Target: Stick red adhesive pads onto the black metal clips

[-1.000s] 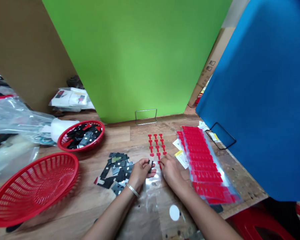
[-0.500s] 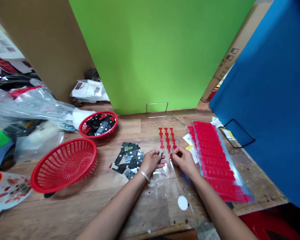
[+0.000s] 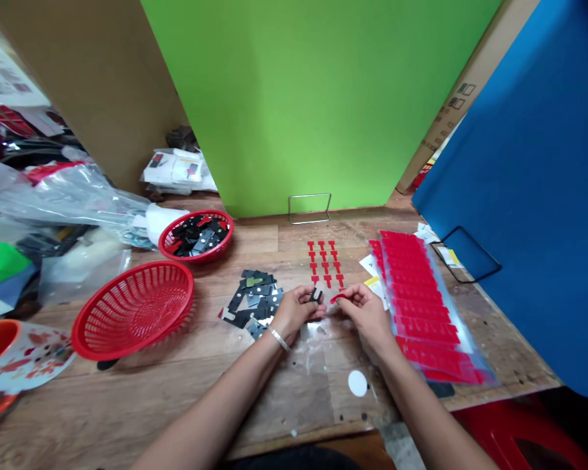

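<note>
Between the fingers of my left hand (image 3: 296, 310) is a small black plate with a notched end (image 3: 316, 295). My right hand (image 3: 365, 310), close on its right, pinches a red T-shaped sticker (image 3: 338, 297). Just beyond both hands, rows of similar red stickers (image 3: 325, 255) lie on a clear sheet over the table. A loose pile of black and grey plates (image 3: 259, 297) spreads to the left of my left hand. Sheets of red stickers (image 3: 416, 287) are stacked at the right, beside my right forearm.
At the left stand an empty red basket (image 3: 91, 326), a smaller red basket (image 3: 164, 241) holding plates, and a patterned mug (image 3: 29, 359). Green (image 3: 313, 104) and blue (image 3: 529, 215) panels rise behind and at the right. A white disc (image 3: 357, 383) lies near the front edge.
My right hand has lifted the red sticker off the sheet, and it now shows bent between the fingers. The black plate in my left hand has turned, showing its notched end. The view has shifted slightly.
</note>
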Action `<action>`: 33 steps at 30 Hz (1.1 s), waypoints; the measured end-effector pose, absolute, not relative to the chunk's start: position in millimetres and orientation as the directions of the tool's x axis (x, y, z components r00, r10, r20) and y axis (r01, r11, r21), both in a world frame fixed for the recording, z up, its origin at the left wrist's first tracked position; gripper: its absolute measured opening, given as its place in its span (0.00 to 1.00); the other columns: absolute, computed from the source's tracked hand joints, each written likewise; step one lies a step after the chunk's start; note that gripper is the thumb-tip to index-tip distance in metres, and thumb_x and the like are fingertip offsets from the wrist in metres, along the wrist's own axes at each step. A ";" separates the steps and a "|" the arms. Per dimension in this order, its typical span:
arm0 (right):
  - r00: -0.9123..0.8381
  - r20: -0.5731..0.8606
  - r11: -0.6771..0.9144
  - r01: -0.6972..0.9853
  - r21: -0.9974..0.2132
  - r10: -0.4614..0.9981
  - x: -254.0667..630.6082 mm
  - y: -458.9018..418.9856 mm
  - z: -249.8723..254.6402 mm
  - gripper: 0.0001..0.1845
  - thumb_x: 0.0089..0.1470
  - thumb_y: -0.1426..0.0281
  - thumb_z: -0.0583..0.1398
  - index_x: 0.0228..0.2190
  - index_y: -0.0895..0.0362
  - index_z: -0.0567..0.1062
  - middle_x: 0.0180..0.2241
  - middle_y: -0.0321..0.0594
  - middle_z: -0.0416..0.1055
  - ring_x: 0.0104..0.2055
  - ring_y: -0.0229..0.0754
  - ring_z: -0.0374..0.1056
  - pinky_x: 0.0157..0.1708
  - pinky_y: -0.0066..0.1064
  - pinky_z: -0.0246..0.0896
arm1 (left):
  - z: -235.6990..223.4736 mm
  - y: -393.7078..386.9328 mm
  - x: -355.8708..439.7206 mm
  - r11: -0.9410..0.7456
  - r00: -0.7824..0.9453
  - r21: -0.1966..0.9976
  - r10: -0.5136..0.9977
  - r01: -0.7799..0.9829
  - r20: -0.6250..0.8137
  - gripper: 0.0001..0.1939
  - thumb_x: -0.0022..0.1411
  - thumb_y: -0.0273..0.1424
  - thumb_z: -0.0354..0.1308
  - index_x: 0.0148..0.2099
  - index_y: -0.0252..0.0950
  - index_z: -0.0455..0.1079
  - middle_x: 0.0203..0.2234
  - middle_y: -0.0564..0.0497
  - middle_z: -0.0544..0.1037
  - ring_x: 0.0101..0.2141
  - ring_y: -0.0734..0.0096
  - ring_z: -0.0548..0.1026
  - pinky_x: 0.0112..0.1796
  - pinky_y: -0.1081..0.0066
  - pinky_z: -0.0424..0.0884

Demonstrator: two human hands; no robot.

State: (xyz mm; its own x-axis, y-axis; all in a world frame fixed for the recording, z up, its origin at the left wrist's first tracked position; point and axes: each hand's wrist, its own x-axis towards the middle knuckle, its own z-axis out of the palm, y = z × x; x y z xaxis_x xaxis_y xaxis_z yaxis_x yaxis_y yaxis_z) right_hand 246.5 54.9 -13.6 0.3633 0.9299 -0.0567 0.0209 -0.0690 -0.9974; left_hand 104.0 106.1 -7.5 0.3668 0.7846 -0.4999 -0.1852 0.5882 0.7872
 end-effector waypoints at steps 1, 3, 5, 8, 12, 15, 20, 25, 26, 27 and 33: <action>0.335 -0.063 -0.068 0.002 -0.998 0.940 242.0 52.4 -10.9 0.07 0.42 0.72 0.62 0.25 0.56 0.66 0.23 0.31 0.65 0.25 0.34 0.62 0.26 0.25 0.56 | -4.3 101.2 102.3 0.596 0.394 0.778 0.775 -0.198 -0.494 0.14 0.48 0.12 0.56 0.38 0.29 0.66 0.27 0.47 0.76 0.26 0.72 0.76 0.29 0.75 0.75; 0.291 -0.069 -0.067 -0.018 -0.998 0.954 232.1 47.1 -6.0 0.07 0.42 0.72 0.62 0.25 0.56 0.66 0.23 0.31 0.65 0.25 0.34 0.62 0.26 0.25 0.57 | 1.2 90.8 98.1 0.618 0.430 0.755 0.755 -0.219 -0.494 0.15 0.48 0.13 0.57 0.40 0.29 0.65 0.27 0.47 0.76 0.26 0.72 0.77 0.29 0.74 0.75; 0.284 -0.064 -0.064 -0.007 -0.998 0.957 223.2 42.5 -3.1 0.08 0.42 0.72 0.62 0.25 0.56 0.66 0.24 0.31 0.65 0.25 0.33 0.62 0.25 0.24 0.57 | 4.8 81.3 93.3 0.639 0.435 0.735 0.742 -0.228 -0.510 0.16 0.48 0.14 0.57 0.41 0.30 0.65 0.26 0.49 0.75 0.25 0.72 0.76 0.30 0.73 0.75; 0.304 -0.046 -0.058 0.029 -0.998 0.951 214.4 37.9 -3.5 0.07 0.43 0.72 0.61 0.26 0.55 0.66 0.24 0.31 0.65 0.24 0.33 0.62 0.24 0.24 0.57 | 5.8 72.0 87.3 0.649 0.426 0.722 0.738 -0.239 -0.523 0.17 0.48 0.15 0.58 0.41 0.30 0.64 0.26 0.50 0.75 0.26 0.72 0.77 0.30 0.74 0.75; 0.311 -0.035 -0.056 0.059 -0.997 0.950 209.6 34.8 -7.3 0.07 0.44 0.72 0.61 0.27 0.55 0.66 0.25 0.32 0.67 0.25 0.34 0.63 0.24 0.25 0.58 | 4.1 68.0 83.7 0.648 0.421 0.723 0.740 -0.238 -0.525 0.18 0.48 0.15 0.57 0.43 0.30 0.64 0.29 0.48 0.75 0.26 0.72 0.77 0.30 0.73 0.75; 0.313 -0.028 -0.053 0.070 -0.996 0.949 208.3 33.6 -7.3 0.06 0.45 0.71 0.60 0.28 0.55 0.66 0.26 0.33 0.68 0.26 0.34 0.64 0.25 0.25 0.58 | 3.6 67.9 83.3 0.650 0.431 0.724 0.736 -0.231 -0.522 0.19 0.49 0.15 0.57 0.44 0.29 0.63 0.32 0.46 0.76 0.25 0.73 0.76 0.30 0.73 0.75; 0.325 -0.021 -0.055 0.095 -0.994 0.945 206.6 32.3 -3.7 0.07 0.44 0.70 0.61 0.28 0.55 0.67 0.27 0.34 0.69 0.26 0.35 0.65 0.25 0.26 0.59 | 2.5 67.8 83.9 0.639 0.435 0.733 0.742 -0.232 -0.510 0.20 0.49 0.15 0.57 0.45 0.29 0.64 0.33 0.45 0.77 0.25 0.73 0.76 0.29 0.74 0.75; 0.335 -0.021 -0.064 0.116 -0.991 0.942 205.2 31.8 -3.4 0.07 0.44 0.68 0.61 0.28 0.55 0.67 0.27 0.36 0.70 0.27 0.36 0.65 0.24 0.26 0.60 | 1.6 66.9 84.2 0.631 0.428 0.733 0.753 -0.254 -0.500 0.19 0.47 0.16 0.59 0.43 0.30 0.66 0.34 0.45 0.77 0.25 0.74 0.76 0.29 0.74 0.75; 0.334 -0.023 -0.065 0.117 -0.991 0.942 205.0 31.7 -3.6 0.07 0.44 0.68 0.61 0.28 0.55 0.67 0.27 0.36 0.69 0.27 0.37 0.65 0.24 0.26 0.60 | 1.7 66.7 84.2 0.628 0.432 0.736 0.754 -0.252 -0.495 0.19 0.47 0.16 0.59 0.43 0.30 0.66 0.34 0.45 0.77 0.25 0.73 0.76 0.29 0.74 0.75; 0.332 -0.023 -0.066 0.116 -0.991 0.943 205.0 31.7 -3.8 0.07 0.44 0.68 0.61 0.28 0.55 0.67 0.27 0.36 0.69 0.27 0.37 0.65 0.24 0.26 0.60 | 1.7 66.5 84.1 0.625 0.437 0.740 0.755 -0.250 -0.490 0.18 0.47 0.16 0.59 0.42 0.30 0.66 0.34 0.45 0.77 0.25 0.73 0.76 0.29 0.75 0.74; 0.328 -0.002 -0.055 0.153 -0.987 0.945 205.3 31.3 -4.9 0.06 0.45 0.71 0.60 0.28 0.55 0.67 0.27 0.35 0.69 0.27 0.36 0.65 0.26 0.26 0.59 | -1.2 65.3 83.2 0.596 0.467 0.762 0.765 -0.254 -0.443 0.17 0.49 0.16 0.57 0.43 0.31 0.68 0.34 0.46 0.77 0.25 0.75 0.76 0.29 0.76 0.74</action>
